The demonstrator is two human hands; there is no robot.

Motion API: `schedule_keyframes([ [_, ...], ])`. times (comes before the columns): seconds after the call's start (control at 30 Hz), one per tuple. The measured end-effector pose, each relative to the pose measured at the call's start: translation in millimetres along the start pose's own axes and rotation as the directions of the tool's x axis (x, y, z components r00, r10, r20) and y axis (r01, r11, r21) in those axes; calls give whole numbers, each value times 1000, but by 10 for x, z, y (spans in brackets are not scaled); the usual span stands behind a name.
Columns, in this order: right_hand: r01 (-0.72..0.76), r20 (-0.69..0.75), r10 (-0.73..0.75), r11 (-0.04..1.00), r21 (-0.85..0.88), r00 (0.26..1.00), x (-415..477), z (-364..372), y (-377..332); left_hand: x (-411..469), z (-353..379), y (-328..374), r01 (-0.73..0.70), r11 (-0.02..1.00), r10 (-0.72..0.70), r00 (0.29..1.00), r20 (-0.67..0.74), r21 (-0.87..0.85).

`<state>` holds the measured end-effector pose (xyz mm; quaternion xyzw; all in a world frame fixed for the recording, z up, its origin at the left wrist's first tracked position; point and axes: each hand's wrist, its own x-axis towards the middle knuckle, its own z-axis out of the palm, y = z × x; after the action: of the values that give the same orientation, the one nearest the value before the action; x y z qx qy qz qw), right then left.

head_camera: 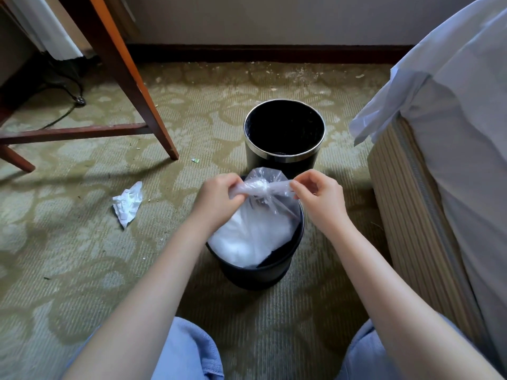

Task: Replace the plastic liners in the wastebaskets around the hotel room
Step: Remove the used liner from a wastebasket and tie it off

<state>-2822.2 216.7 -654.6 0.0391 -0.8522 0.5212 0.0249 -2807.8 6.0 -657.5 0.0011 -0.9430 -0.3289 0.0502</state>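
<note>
A clear plastic liner point(255, 231) full of white waste sits in a black wastebasket point(255, 272) on the carpet just in front of my knees. Its top is gathered into a twisted neck. My left hand point(216, 198) grips one end of that neck and my right hand point(318, 196) pinches the other end, both held above the basket's far rim. Just behind stands a second black wastebasket point(284, 156) with a chrome rim, upright and with no liner in it.
A crumpled white plastic piece point(127, 202) lies on the carpet to the left. Wooden table legs point(131, 78) and a cable stand at the far left. The bed point(444, 165) with its hanging sheet closes off the right side. A wall runs along the back.
</note>
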Motion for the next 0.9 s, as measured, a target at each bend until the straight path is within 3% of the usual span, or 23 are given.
schedule_keyframes([
  [0.3, 92, 9, -100, 944, 315, 995, 220, 238, -1003, 9, -1249, 400, -3, 998, -14, 964, -265, -62],
  [0.53, 40, 174, -117, 920, 391, 978, 197, 825, -1637, -308, -1973, 237, 155, 983, -107, 916, -386, 96],
  [0.73, -65, 438, -21, 981, 181, 899, 57, 1525, -1603, -668, -1983, -346, 384, 900, -311, 897, -315, 207],
  [0.9, 171, 661, -22, 972, -161, 750, -157, 1872, -1426, -909, -1755, -868, 509, 844, -457, 847, -270, 167],
])
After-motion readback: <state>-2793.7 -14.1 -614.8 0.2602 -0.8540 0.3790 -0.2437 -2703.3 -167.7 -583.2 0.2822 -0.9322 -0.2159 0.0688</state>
